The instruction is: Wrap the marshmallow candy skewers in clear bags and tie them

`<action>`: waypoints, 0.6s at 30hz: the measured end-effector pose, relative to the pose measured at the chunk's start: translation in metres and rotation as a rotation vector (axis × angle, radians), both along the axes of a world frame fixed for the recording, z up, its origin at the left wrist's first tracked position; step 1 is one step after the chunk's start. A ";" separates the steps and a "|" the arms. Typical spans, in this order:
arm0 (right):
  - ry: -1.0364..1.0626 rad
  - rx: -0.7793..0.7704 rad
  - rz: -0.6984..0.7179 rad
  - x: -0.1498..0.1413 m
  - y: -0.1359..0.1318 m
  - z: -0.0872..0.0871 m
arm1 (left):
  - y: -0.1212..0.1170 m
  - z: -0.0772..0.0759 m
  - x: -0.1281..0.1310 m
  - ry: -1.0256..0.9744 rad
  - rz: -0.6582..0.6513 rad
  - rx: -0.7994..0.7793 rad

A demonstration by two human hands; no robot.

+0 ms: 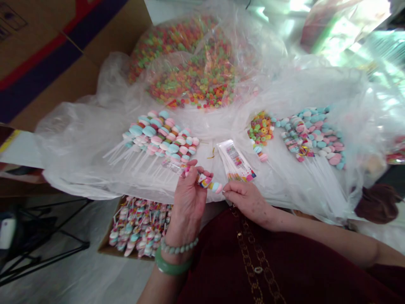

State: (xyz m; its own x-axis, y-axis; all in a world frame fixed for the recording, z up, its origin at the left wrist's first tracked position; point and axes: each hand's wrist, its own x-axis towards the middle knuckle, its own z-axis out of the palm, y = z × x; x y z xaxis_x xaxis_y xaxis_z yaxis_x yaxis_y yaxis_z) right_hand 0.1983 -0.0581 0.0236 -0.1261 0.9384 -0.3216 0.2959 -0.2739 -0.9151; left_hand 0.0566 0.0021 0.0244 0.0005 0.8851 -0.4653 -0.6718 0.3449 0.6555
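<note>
My left hand [191,194] has its fingers wrapped round a printed clear bag [205,181], with a marshmallow skewer [216,187] partly inside it. The skewer's pink and blue end sticks out of the bag toward my right hand [247,200]. That hand is closed in a pinch at the skewer's stick, most of which its fingers hide. Just beyond my hands lies a fanned stack of flat printed bags [236,160]. A pile of unwrapped marshmallow skewers [161,135] lies to the left, their white sticks pointing toward me.
A large clear bag of coloured ring candies [196,67] stands at the back. To the right are a small heap of rings [261,126] and more skewers [319,135]. Below the table edge, a carton [139,228] holds many wrapped skewers. A big cardboard box [47,55] stands at left.
</note>
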 end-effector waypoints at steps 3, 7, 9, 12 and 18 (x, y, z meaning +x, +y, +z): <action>-0.040 0.091 0.026 -0.009 0.007 -0.003 | 0.000 0.002 0.002 0.014 0.002 -0.001; 0.414 -0.180 -0.080 -0.019 0.015 -0.006 | 0.003 0.005 0.002 -0.023 0.031 -0.021; 0.649 -0.296 -0.134 -0.019 0.019 -0.007 | 0.006 0.006 -0.001 -0.058 0.031 -0.046; 0.838 -0.404 -0.147 -0.016 0.025 -0.007 | 0.011 0.008 -0.006 -0.121 -0.015 -0.088; 0.847 -0.547 -0.168 -0.019 0.029 -0.004 | 0.010 0.002 -0.009 -0.108 -0.094 -0.044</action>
